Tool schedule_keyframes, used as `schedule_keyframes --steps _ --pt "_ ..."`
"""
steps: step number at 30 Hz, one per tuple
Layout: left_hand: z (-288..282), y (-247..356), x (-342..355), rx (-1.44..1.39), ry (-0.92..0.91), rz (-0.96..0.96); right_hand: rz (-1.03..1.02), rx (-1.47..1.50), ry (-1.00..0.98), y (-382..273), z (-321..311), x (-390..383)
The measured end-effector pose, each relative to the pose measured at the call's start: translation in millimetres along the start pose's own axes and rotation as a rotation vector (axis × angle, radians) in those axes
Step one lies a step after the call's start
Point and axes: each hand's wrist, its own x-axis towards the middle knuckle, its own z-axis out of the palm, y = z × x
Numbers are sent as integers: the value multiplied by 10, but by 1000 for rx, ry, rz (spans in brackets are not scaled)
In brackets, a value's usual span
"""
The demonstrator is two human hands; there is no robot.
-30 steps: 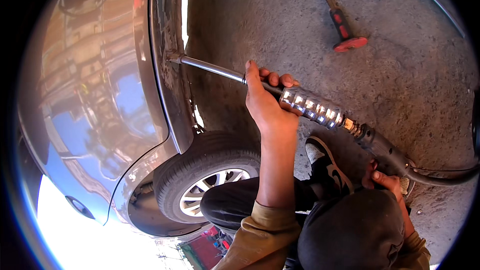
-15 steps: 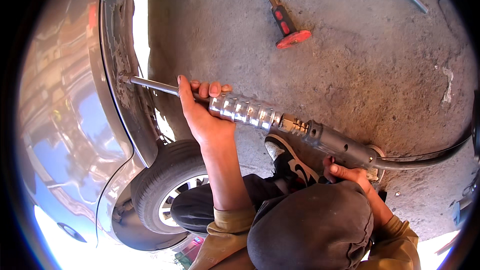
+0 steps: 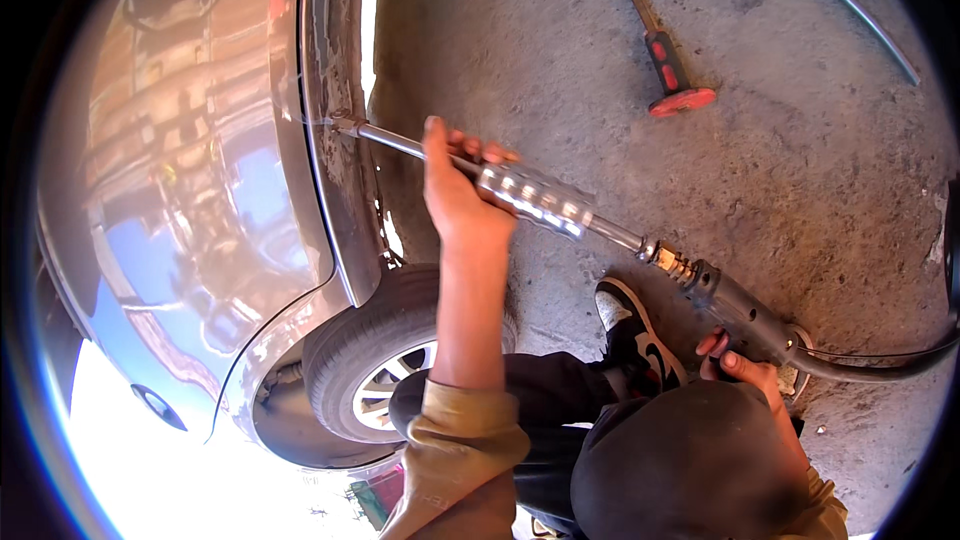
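Note:
A slide hammer (image 3: 750, 310) with a dark handle body, brass-coloured fitting and steel rod slants from lower right to upper left. Its tip meets the scraped sill (image 3: 330, 70) of a silver car. My left hand (image 3: 468, 190) is closed around the sleeve end of the ribbed chrome sliding weight (image 3: 535, 202), thumb pointing along the rod. Bare rod shows between the weight and the brass fitting. Under the handle body, my right hand (image 3: 745, 368) is closed on a grip mostly hidden from view. A thick black cable (image 3: 870, 370) leaves the handle's rear.
A chisel with red hand guard (image 3: 668, 70) lies on the concrete floor (image 3: 800, 170). A grey tube (image 3: 850, 0) curves at upper right. The car's wheel (image 3: 345, 370) stands close to my left forearm. A dark cap (image 3: 680, 470) covers part of the lower edge.
My left hand has slid the chrome weight along the rod toward the car, away from the brass fitting. The whole view has shifted, so everything sits farther right. My right hand keeps its hold.

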Motion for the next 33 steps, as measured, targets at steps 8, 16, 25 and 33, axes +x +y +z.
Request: schedule_keyframes --steps 8,16,25,33 --pt "-56 127 312 93 -91 52 -6 -25 -7 -30 -72 -68" --pt "280 -857 -610 23 -95 -9 -134 50 91 96 -391 -164" --pt "97 -481 -516 -110 -74 -14 45 6 -24 9 -171 -30" --pt "-52 -433 -415 -87 -56 -14 148 18 -12 24 -82 37"
